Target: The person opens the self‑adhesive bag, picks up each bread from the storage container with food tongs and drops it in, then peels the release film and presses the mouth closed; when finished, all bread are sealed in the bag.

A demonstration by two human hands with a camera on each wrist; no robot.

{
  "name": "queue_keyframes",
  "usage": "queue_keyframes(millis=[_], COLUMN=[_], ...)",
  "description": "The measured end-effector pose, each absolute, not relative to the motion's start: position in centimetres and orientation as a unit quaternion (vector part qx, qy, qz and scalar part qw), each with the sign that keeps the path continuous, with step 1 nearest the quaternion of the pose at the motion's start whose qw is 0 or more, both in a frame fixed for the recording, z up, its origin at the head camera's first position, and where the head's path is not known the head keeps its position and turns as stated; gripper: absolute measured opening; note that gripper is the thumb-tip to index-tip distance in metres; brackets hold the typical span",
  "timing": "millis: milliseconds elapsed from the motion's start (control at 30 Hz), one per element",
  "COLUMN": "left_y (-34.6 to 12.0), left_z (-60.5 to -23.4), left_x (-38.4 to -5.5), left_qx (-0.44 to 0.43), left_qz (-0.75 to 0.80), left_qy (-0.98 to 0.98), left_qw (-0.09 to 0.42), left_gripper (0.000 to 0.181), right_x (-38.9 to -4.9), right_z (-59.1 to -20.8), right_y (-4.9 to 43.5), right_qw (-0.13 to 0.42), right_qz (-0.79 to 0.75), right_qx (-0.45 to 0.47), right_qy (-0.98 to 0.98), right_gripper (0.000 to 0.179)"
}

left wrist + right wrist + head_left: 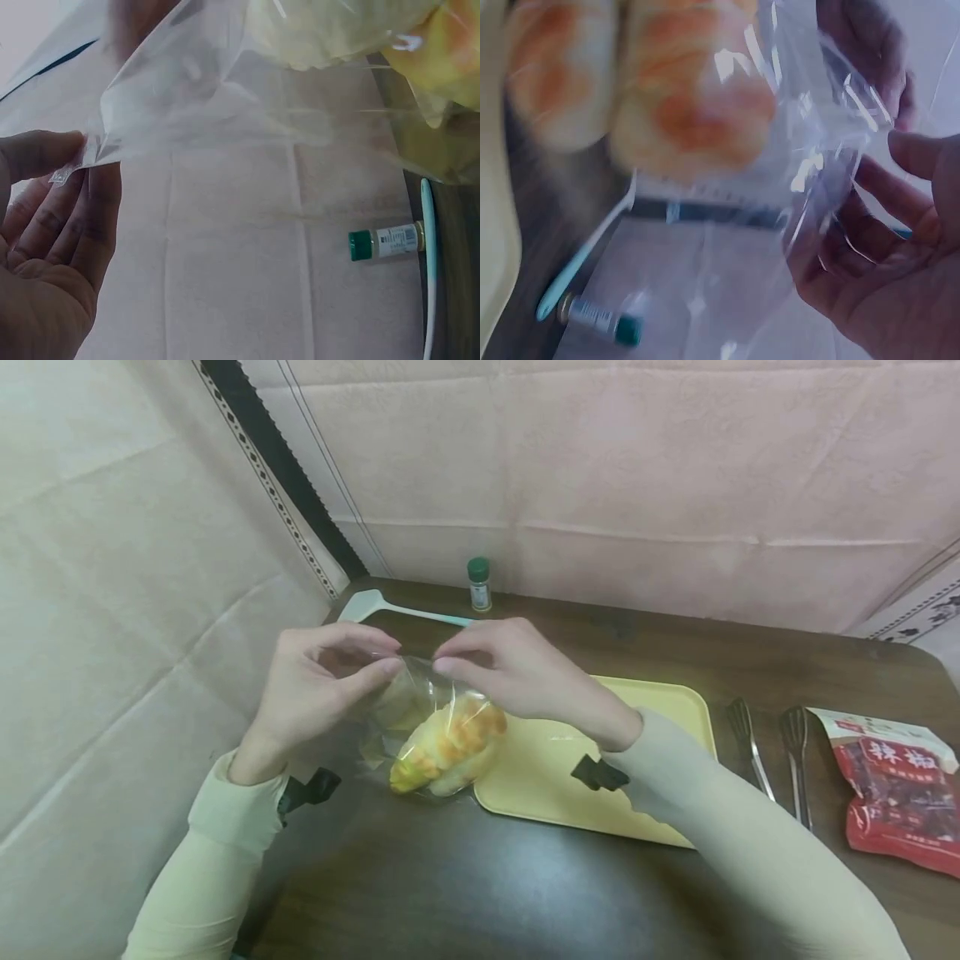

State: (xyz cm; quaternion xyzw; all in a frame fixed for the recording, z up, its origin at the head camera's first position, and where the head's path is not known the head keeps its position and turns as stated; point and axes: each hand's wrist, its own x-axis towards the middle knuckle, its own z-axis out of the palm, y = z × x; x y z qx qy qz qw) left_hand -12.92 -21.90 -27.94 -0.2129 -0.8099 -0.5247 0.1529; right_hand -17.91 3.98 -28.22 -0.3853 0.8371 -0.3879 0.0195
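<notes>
A clear plastic bag (172,97) hangs between both hands above the dark table. Inside it is golden-topped bread (453,739), which looks like more than one piece in the right wrist view. My left hand (318,681) pinches one corner of the bag's top edge between thumb and fingers. Opposite it, my right hand (517,668) pinches the other side of the top edge, its remaining fingers lying behind the film (814,169). Whether the bag's mouth is parted cannot be made out.
A yellow tray (540,777) lies under my right forearm. Behind the hands are a pale blue-handled spatula (366,604) and a green-capped bottle (479,587). Two metal utensils (797,760) and a red packet (900,785) lie at the right. Cloth walls (637,468) surround the table.
</notes>
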Motion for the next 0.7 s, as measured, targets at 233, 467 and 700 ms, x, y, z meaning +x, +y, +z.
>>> queue_keyframes(millis=[233,467,700], left_y=[-21.8,-21.3,-21.4], left_z=[-28.1,-28.2,-28.3], left_x=[-12.6,-12.4,-12.3], left_qx=[-0.239,-0.224,-0.213], left_qz=[-0.489,-0.429,-0.428], left_qy=[-0.825,-0.863,-0.865], left_qw=[0.153,0.147,0.151], left_gripper=[0.014,0.006,0.007], right_x=[-17.7,-17.8,-18.6], right_z=[-27.5,-27.5,-28.4], right_y=[1.4,1.4,2.4], right_qw=[0.056,0.057,0.100], right_qz=[-0.389,-0.362,-0.354], right_qx=[-0.430,-0.434,-0.411], right_qy=[0.813,0.823,0.834], right_gripper=[0.016,0.013,0.005])
